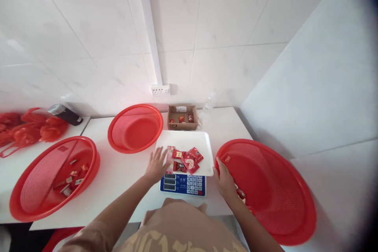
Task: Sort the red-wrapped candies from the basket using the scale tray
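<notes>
A white tray [184,139] lies on a blue scale [183,185] in the middle of the table. Several red packets [191,159] are heaped on the tray's front half, beside a pink patterned packet [170,153]. At the tray's left edge is my left hand [157,165], fingers apart, its fingertips touching or just over the pink packet. My right hand [224,179] is at the near rim of the right red basket [283,193], close to the tray's right corner; its fingers curl at the rim. A few wrapped pieces [240,193] show past its wrist inside that basket.
Behind the tray stands a cardboard box [182,126] with small packets, near a clear bottle [209,102]. A red basket [138,130] is behind left. Farther left are another basket [85,141] with packets, red bags [28,132] and a dark tumbler [66,114].
</notes>
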The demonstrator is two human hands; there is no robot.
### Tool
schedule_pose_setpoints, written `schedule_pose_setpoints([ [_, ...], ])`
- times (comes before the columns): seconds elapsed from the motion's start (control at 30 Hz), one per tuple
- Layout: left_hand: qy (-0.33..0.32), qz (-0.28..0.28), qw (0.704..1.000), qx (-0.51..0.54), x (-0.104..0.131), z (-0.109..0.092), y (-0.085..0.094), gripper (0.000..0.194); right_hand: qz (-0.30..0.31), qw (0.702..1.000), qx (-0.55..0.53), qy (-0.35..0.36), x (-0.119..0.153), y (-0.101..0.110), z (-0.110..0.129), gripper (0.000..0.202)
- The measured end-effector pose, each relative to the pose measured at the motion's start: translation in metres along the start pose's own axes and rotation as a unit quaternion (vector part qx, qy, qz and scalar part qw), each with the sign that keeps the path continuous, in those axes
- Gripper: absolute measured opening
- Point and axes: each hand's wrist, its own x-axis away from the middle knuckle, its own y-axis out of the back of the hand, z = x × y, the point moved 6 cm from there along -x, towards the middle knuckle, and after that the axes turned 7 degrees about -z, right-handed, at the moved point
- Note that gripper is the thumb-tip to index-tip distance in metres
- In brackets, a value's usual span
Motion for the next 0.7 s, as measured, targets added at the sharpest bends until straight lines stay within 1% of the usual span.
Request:
schedule_pose_setpoints([
  [0.07,-0.025,0.033,0.999,0.018,0.001,-0.021,-0.011,0.059,0.005,1.0,-0.001,-0.008,0.0,0.001,0.002,0.055],
  [0.13,-0.018,0.054,0.998,0.02,-0.002,-0.032,-0.017,0.06,0.006,1.0,-0.002,-0.015,0.0,0.001,0.002,0.055],
  [0.17,-0.01,0.061,0.998,0.028,-0.004,-0.034,-0.019,0.057,0.006,1.0,-0.004,-0.016,0.0,0.001,0.002,0.055],
  [0.27,0.038,0.065,0.991,0.111,-0.014,-0.032,-0.02,0.046,-0.001,1.0,-0.011,-0.012,0.0,0.0,0.001,0.055],
  [0.33,0.078,0.052,0.982,0.162,-0.02,-0.025,-0.02,0.044,-0.007,1.0,-0.014,-0.007,0.001,-0.001,0.0,0.054],
  [0.4,0.107,0.033,0.977,0.181,-0.025,-0.018,-0.018,0.045,-0.01,1.0,-0.016,-0.004,0.001,-0.003,-0.001,0.054],
  [0.5,0.139,0.008,0.969,0.202,-0.029,-0.008,-0.009,0.045,-0.009,1.0,-0.019,-0.002,0.0,-0.004,-0.004,0.054],
  [0.57,0.159,-0.004,0.963,0.219,-0.03,-0.001,0.001,0.042,-0.012,1.0,-0.02,0.001,0.0,-0.004,-0.005,0.053],
  [0.63,0.179,-0.021,0.956,0.231,-0.033,0.008,0.015,0.039,-0.015,1.0,-0.02,0.006,0.0,-0.004,-0.005,0.052],
  [0.7,0.206,-0.045,0.949,0.235,-0.039,0.02,0.033,0.04,-0.015,1.0,-0.019,0.009,0.0,-0.003,-0.004,0.052],
])
